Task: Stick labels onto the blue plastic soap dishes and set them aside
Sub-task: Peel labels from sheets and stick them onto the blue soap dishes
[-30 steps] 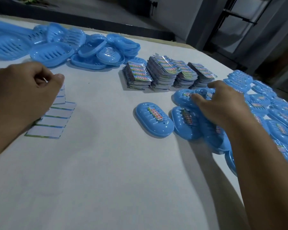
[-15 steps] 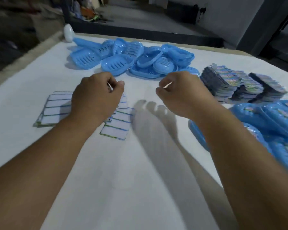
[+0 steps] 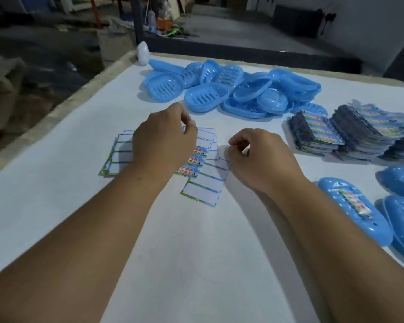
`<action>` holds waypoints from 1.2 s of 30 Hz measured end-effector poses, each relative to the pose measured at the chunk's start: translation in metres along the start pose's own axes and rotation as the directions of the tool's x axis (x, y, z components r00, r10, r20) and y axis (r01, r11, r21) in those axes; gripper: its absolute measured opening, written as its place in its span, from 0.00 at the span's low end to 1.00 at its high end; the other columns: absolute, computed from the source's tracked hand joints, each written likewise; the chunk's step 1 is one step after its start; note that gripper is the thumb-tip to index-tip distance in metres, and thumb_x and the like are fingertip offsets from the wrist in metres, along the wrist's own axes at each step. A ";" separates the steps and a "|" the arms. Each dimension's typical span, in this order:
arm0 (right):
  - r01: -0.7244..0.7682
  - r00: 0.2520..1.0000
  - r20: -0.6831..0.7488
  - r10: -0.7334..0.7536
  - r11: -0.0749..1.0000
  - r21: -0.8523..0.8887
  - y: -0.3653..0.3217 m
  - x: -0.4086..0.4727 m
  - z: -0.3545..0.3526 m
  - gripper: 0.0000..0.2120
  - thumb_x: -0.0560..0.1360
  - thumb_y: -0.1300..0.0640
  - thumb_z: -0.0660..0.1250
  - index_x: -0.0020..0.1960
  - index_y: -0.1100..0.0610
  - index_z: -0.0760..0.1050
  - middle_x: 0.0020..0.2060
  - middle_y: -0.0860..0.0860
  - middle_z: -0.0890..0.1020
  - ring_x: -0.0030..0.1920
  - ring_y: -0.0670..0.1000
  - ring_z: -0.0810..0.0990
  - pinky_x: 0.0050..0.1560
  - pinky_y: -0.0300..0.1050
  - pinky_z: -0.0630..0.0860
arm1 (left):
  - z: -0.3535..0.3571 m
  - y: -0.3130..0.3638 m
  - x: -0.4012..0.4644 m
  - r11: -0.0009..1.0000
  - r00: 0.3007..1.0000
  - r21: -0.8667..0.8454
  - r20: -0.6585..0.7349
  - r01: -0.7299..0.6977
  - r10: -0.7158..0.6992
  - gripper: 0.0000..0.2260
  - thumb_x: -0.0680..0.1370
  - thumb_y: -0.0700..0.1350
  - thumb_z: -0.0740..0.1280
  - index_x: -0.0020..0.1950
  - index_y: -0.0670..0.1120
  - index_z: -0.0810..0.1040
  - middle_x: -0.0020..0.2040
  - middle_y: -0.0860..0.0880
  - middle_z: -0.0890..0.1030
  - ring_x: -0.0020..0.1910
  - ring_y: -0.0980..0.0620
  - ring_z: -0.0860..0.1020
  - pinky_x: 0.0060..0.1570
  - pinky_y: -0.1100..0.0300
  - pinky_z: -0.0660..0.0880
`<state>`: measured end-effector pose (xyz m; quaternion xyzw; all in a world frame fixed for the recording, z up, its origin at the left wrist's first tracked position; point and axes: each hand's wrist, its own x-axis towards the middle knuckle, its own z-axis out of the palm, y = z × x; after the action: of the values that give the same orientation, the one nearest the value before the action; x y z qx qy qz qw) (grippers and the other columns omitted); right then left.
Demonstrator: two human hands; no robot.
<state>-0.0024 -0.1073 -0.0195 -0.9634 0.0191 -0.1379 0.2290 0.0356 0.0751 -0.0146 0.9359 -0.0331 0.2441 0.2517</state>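
You are peeling a label off the label sheet [image 3: 202, 180] in the middle of the worktop [image 3: 196, 264]. Your left hand [image 3: 163, 143] is curled over the sheet, fingertips pinching at its top edge. Your right hand [image 3: 259, 157] is curled too, pinching something small and pale — I cannot tell if it is a label. Pull slowly so the sticker is not bending. The plain soap dishes [image 3: 231, 89] are waiting behind the sheet — the labelled dishes [image 3: 355, 208] are lying on your right.
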 end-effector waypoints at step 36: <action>0.138 0.982 -0.162 -0.093 0.946 0.295 -0.001 -0.003 -0.021 0.32 0.74 0.50 0.75 0.75 0.46 0.67 0.68 0.45 0.72 0.66 0.48 0.74 0.66 0.47 0.72 | -0.023 0.030 0.039 0.747 0.968 -0.618 0.191 0.247 -0.162 0.13 0.85 0.47 0.55 0.51 0.51 0.79 0.49 0.51 0.80 0.45 0.51 0.80 0.45 0.54 0.81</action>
<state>-0.0113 -0.1151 -0.0019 -0.9034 -0.0423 -0.2222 0.3644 0.0538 0.0623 0.0350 0.8065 -0.0266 0.1304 0.5761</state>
